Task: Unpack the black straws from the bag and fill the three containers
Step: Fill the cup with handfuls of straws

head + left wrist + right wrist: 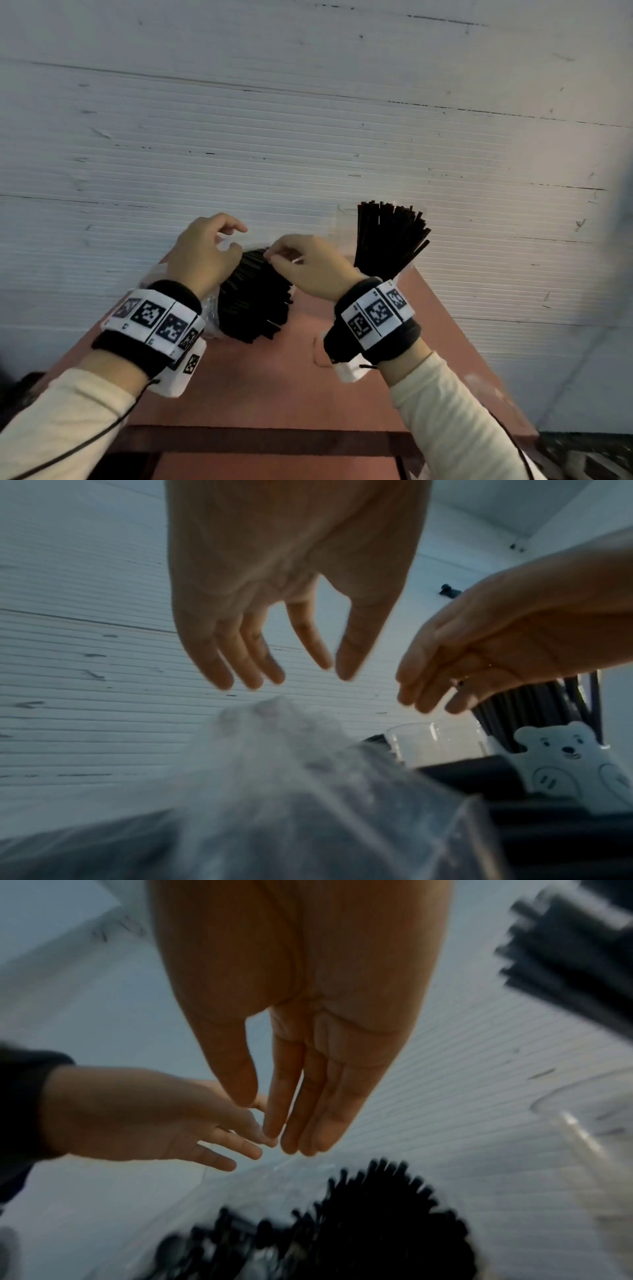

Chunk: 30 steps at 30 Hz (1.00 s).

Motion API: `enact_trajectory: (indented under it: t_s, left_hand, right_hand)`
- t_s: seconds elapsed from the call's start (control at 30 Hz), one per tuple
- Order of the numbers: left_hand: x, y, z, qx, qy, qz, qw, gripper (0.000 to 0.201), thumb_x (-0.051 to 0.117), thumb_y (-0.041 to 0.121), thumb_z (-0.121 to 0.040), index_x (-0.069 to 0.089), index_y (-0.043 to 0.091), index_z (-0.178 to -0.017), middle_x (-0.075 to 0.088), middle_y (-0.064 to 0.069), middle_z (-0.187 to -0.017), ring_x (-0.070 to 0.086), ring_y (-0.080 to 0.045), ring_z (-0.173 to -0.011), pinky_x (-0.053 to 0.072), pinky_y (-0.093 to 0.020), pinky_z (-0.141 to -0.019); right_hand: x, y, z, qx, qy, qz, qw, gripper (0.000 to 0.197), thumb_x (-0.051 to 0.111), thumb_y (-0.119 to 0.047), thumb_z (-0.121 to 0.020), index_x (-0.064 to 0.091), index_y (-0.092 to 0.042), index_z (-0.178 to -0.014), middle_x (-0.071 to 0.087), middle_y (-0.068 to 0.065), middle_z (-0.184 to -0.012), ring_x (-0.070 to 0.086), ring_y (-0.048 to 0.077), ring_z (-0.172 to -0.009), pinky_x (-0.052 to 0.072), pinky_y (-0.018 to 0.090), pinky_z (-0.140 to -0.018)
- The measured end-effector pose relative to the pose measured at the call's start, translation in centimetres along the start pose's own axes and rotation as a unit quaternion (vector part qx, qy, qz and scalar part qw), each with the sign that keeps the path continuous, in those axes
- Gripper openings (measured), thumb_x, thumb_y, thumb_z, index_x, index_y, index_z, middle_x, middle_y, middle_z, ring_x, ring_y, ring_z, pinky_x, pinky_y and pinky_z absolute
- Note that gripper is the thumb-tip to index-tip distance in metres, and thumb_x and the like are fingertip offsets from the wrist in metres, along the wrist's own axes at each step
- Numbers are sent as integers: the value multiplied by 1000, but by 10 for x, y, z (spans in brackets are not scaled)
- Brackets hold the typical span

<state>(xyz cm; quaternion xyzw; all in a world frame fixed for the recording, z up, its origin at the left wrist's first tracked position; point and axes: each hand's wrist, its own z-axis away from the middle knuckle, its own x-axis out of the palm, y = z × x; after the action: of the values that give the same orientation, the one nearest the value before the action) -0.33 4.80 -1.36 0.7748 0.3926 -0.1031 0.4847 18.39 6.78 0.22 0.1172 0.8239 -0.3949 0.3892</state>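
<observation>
A clear plastic bag (209,308) full of black straws (255,301) lies on the red table (308,394). Both hands hover over its upper end. My left hand (236,238) hangs just above the crumpled bag top (281,723), fingers loosely bent, nothing between them. My right hand (270,257) is beside it over the straw ends (377,1218), fingers nearly straight and its thumb close to the forefinger. Behind stand an empty clear cup (435,745) and a white bear-shaped container (568,764) holding an upright bunch of straws (390,240). No third container shows.
A ribbed white wall (308,120) rises directly behind the table. The table's front edge (274,442) lies near my body, and its right side slopes off towards a dark floor (589,455). Cables run from both wristbands.
</observation>
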Motion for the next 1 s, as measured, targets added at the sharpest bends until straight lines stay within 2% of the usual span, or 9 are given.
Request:
enact_trajectory:
  t_s: [0.1,0.23,0.33,0.4,0.5,0.7,0.87,0.93,1.0]
  left_hand:
    - [-17,-27,-2,-20,-91,-46,995,33,75,17,-78,63,34,-103,62,-8,-119,59,-24,-109,47,-35,-88]
    - [-25,-43,2,-74,-205,-96,971,45,76,26,-73,53,49,-105,57,-3,-127,60,-26,-104,50,-42,-91]
    - [-29,-44,5,-71,-210,-83,972,46,74,27,-68,57,48,-105,58,1,-126,62,-23,-101,51,-39,-90]
    - [-31,-42,3,-72,-191,-40,978,50,75,12,-67,63,44,-102,65,-8,-119,65,-30,-97,54,-41,-86]
    - [-33,-45,0,-68,-170,-8,983,53,71,17,-59,61,60,-88,66,-20,-110,65,-38,-94,54,-52,-84]
    - [-40,-46,2,-88,-136,1,987,56,73,-3,-70,62,32,-112,59,-6,-125,52,-20,-119,46,-39,-100]
    - [-42,-47,2,-88,-145,-2,986,55,68,-7,-75,62,25,-120,57,-5,-126,48,-14,-110,41,-27,-88]
    - [-41,-46,2,-85,-147,-5,986,56,68,-6,-76,61,24,-122,56,-3,-126,47,-14,-111,38,-25,-87]
    - [-40,-45,3,-84,-145,-7,986,56,68,-6,-77,61,23,-124,53,1,-119,47,-16,-118,36,-24,-86]
  right_hand:
    - [29,-9,-14,18,-108,54,992,25,56,-26,-94,70,-13,-110,70,4,-107,62,17,-98,48,29,-88]
    - [59,-17,-28,25,-196,156,968,38,59,-39,-93,64,-10,-117,65,9,-114,60,25,-105,47,38,-93]
    - [72,-19,-31,15,-215,203,955,49,64,-39,-89,53,-16,-131,56,13,-120,56,30,-107,46,39,-93]
    - [76,-18,-32,8,-214,219,952,55,64,-36,-88,45,-22,-138,51,13,-123,54,32,-109,45,40,-94]
    - [79,-14,-33,-9,-205,219,954,57,63,-25,-88,41,-27,-140,52,13,-119,55,34,-108,45,42,-94]
    - [66,-6,-33,-58,-165,145,974,45,63,-16,-89,56,-25,-132,59,9,-120,52,24,-115,37,32,-102]
    - [57,0,-32,-33,-65,65,995,30,63,-10,-86,69,-18,-115,68,2,-116,59,17,-108,40,19,-93]
    - [57,3,-35,-23,-27,51,998,28,62,-10,-87,70,-17,-112,69,2,-114,61,17,-105,42,22,-96]
    - [59,4,-36,-12,-10,35,999,25,62,-11,-89,71,-17,-111,70,1,-112,63,15,-95,44,33,-100]
